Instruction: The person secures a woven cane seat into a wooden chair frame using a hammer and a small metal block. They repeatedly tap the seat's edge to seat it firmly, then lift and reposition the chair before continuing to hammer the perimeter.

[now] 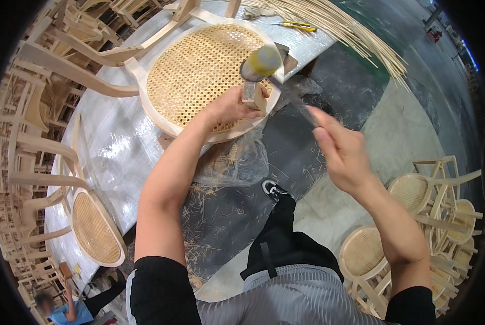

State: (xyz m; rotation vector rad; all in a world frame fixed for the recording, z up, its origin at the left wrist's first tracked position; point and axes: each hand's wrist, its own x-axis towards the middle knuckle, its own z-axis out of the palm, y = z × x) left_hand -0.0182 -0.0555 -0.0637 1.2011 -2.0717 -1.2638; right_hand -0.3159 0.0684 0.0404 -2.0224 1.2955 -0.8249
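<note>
The left hand (233,107) grips a wooden block (251,97) at the rim of the cane seat (191,67); the right hand (341,150) is clenched around a mallet (261,64) (contact seems unclear, from blur). A crooked blow could bruise the left hand.

The glossy grey surface (110,146) sweeps from 8 o'clock round to 12, its sheen like wrapped plastic. On it, at 11 o'clock, lies a pale wooden chair with a round cane seat (194,59); a second cane-seated chair (94,227) rests at 8. Between 12 and 1 sits a yellow cutter (296,26), with a bundle of cane strips (340,21) at 1, ends overhanging the edge. The dark floor (231,222) carries scattered shavings (199,216) toward 7; stacked chairs (410,195) stand at 4.
</note>
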